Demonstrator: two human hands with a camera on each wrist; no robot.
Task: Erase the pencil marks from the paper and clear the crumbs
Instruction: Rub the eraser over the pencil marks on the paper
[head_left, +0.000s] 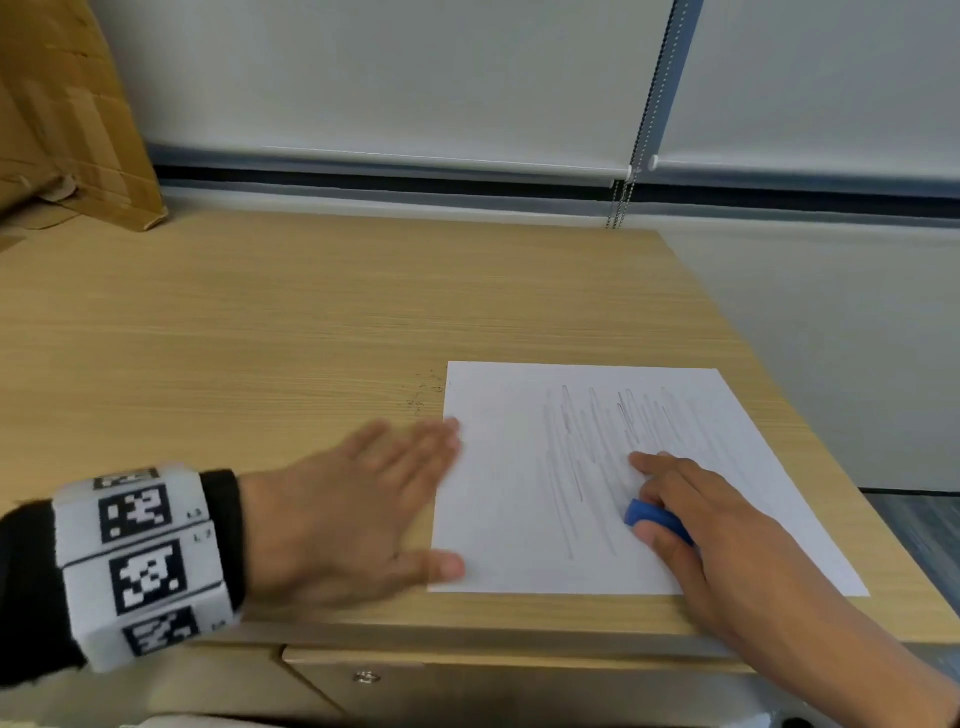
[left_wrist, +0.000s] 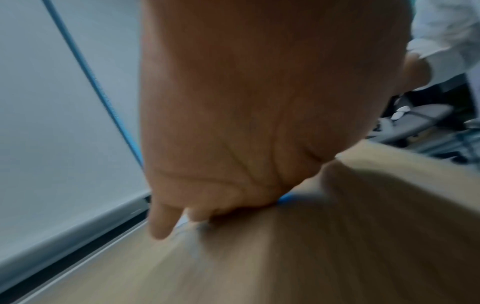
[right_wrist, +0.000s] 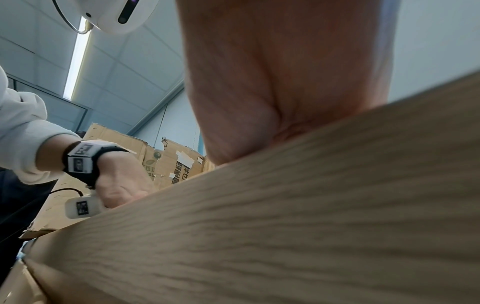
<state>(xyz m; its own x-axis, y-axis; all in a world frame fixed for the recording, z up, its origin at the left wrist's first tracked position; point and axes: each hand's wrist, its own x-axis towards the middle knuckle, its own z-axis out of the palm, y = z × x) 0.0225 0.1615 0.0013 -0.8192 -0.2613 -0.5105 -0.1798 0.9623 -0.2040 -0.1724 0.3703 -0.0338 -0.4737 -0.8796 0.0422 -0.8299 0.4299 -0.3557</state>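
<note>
R hand (head_left: 727, 525) fingers (head_left: 655, 464) curl round a blue eraser (head_left: 655, 517), thumb pinching it from the near side, index stretched fwd onto the sheet. Eraser sits on the paper (head_left: 498, 499), low in the scribbled patch, w/ the heel of the hand resting on the paper's near edge. Pencil marks (head_left: 587, 457): long grey slanted strokes across the middle & right of the sheet, still plainly there. A few dark specks lie on the wood just off the paper's top-left corner; too small to say if they're crumbs.

L hand (head_left: 358, 509) lies flat, fingers straight & spread, holding nothing; fingertips & thumb tip touch the paper's left edge, palm on the wood beside it. It looks motion-blurred. Marker-tagged white band w/ black strap (head_left: 140, 556) round that wrist.

Paper lies flat near the front-right corner of the light wooden tabletop (head_left: 260, 332). Cardboard box (head_left: 62, 119) stands at the far-left back. White roller blinds (head_left: 415, 78) w/ a bead chain behind the tabletop.
</note>
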